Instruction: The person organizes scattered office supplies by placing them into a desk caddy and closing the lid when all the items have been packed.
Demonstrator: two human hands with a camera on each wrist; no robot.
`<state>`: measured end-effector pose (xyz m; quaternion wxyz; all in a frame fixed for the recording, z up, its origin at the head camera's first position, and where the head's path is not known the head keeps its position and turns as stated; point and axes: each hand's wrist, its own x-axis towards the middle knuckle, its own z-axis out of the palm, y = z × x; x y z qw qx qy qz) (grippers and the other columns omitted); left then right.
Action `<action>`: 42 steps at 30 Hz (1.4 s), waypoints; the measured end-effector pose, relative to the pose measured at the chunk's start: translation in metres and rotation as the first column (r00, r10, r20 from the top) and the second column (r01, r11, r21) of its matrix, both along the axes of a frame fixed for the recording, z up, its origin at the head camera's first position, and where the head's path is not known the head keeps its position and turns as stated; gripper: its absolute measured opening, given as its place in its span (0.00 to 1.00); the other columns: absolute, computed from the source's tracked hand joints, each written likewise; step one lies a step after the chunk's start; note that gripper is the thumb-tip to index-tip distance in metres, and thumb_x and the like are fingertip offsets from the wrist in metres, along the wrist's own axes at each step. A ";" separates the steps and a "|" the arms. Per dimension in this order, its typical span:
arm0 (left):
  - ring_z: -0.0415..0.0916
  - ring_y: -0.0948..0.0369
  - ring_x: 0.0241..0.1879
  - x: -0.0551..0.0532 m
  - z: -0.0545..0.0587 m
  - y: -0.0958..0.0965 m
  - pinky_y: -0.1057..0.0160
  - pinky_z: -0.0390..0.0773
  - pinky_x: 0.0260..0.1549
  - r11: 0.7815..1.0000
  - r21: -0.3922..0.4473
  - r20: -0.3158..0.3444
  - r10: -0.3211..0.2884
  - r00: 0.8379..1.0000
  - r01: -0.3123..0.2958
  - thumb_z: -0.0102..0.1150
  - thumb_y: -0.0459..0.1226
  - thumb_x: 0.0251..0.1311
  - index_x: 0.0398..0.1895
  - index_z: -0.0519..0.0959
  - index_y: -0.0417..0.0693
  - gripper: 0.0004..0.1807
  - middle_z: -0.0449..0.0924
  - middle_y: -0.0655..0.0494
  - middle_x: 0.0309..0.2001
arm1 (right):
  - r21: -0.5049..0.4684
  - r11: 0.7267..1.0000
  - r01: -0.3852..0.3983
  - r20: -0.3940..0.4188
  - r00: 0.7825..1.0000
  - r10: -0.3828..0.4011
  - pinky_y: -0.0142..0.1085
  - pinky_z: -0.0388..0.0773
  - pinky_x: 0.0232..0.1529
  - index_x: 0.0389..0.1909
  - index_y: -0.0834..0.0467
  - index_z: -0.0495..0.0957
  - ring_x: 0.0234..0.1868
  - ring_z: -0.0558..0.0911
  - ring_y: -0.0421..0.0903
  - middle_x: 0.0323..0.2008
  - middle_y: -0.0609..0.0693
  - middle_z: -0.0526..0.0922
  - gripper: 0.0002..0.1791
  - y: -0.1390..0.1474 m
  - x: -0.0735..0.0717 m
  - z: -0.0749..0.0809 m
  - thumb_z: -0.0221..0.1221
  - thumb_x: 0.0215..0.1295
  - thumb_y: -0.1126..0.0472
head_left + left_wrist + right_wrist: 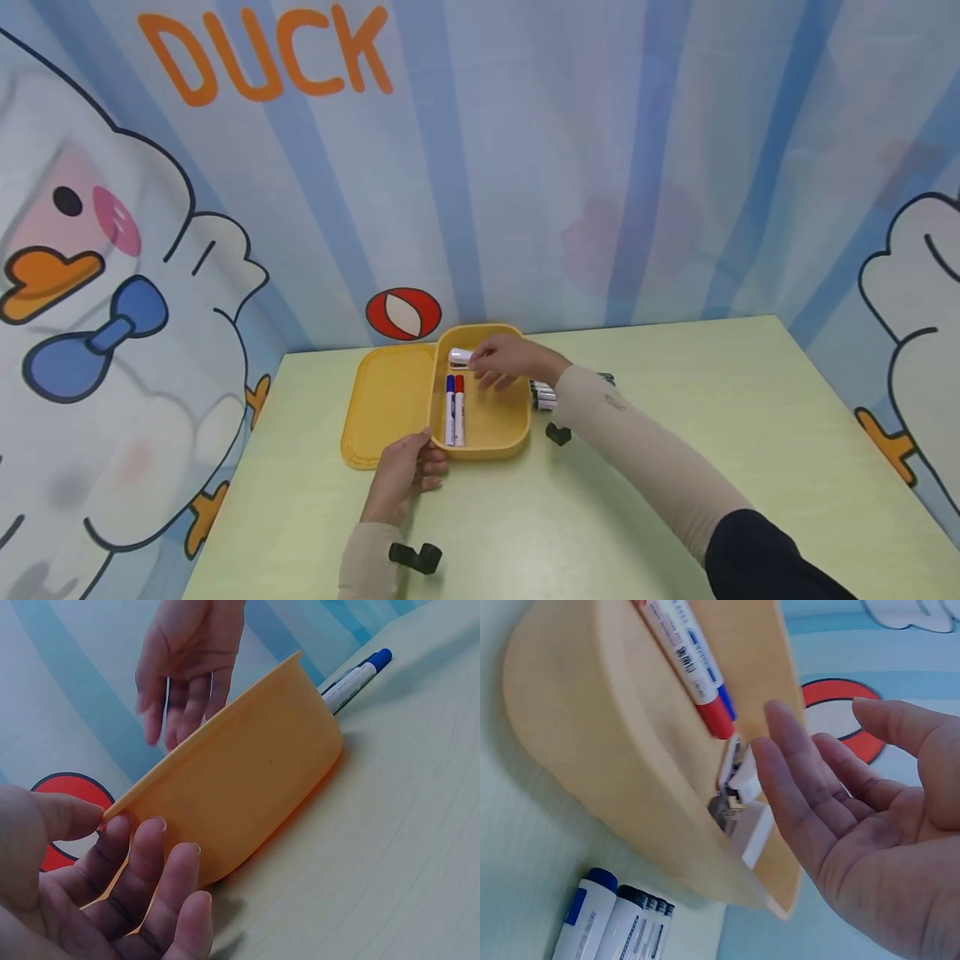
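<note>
A yellow box (487,455) stands at the back of the table. My left hand (405,475) pinches its near left rim between thumb and forefinger, as the left wrist view shows. Inside lie a blue-capped marker (450,417) and a red-capped marker (459,417), side by side. Toward the box's far end is a white stapler (460,357). Over that end hovers my right hand (510,358), its fingers loosely extended with nothing between them. A white block-like item (751,832) shows beside the stapler in the right wrist view, partly hidden by the box wall.
The yellow lid (386,408) lies flat against the box's left side. Several white markers (543,396) with dark caps lie right of the box, partly behind my right forearm. A printed curtain (525,167) hangs behind the table's far edge.
</note>
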<state>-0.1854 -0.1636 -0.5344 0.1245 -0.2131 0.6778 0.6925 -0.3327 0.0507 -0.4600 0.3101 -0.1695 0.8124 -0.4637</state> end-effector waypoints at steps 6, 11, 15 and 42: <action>0.81 0.57 0.32 0.001 0.000 0.001 0.60 0.80 0.31 1.000 0.004 -0.011 -0.002 1.000 0.002 0.53 0.52 0.66 0.39 0.78 0.42 0.21 0.82 0.51 0.34 | -0.108 0.994 0.033 -0.072 0.997 -0.041 0.46 0.80 0.47 0.52 0.58 0.76 0.44 0.85 0.47 0.46 0.51 0.82 0.15 0.028 0.020 0.011 0.55 0.69 0.55; 0.81 0.57 0.33 0.001 -0.001 0.002 0.60 0.80 0.32 1.000 -0.004 -0.008 -0.001 1.000 0.001 0.52 0.52 0.66 0.40 0.78 0.42 0.21 0.82 0.51 0.35 | -0.128 0.990 0.056 -0.119 0.990 -0.071 0.42 0.81 0.45 0.50 0.52 0.77 0.44 0.84 0.46 0.45 0.48 0.83 0.16 0.053 0.035 0.019 0.57 0.67 0.49; 0.81 0.57 0.33 0.001 -0.002 0.001 0.59 0.81 0.32 1.000 -0.011 0.004 0.005 1.000 -0.005 0.52 0.52 0.66 0.41 0.78 0.42 0.21 0.83 0.50 0.36 | -0.171 0.982 0.078 -0.146 0.984 -0.103 0.42 0.80 0.46 0.50 0.52 0.77 0.45 0.84 0.49 0.46 0.50 0.83 0.17 0.071 0.046 0.021 0.59 0.65 0.48; 0.82 0.57 0.32 0.001 -0.005 0.003 0.59 0.81 0.31 0.999 -0.039 0.010 0.025 1.000 -0.025 0.52 0.52 0.66 0.39 0.79 0.43 0.21 0.83 0.50 0.35 | -0.327 0.904 0.274 -0.159 0.928 -0.338 0.53 0.73 0.56 0.52 0.57 0.76 0.53 0.80 0.56 0.53 0.60 0.78 0.20 0.156 0.091 -0.017 0.59 0.66 0.49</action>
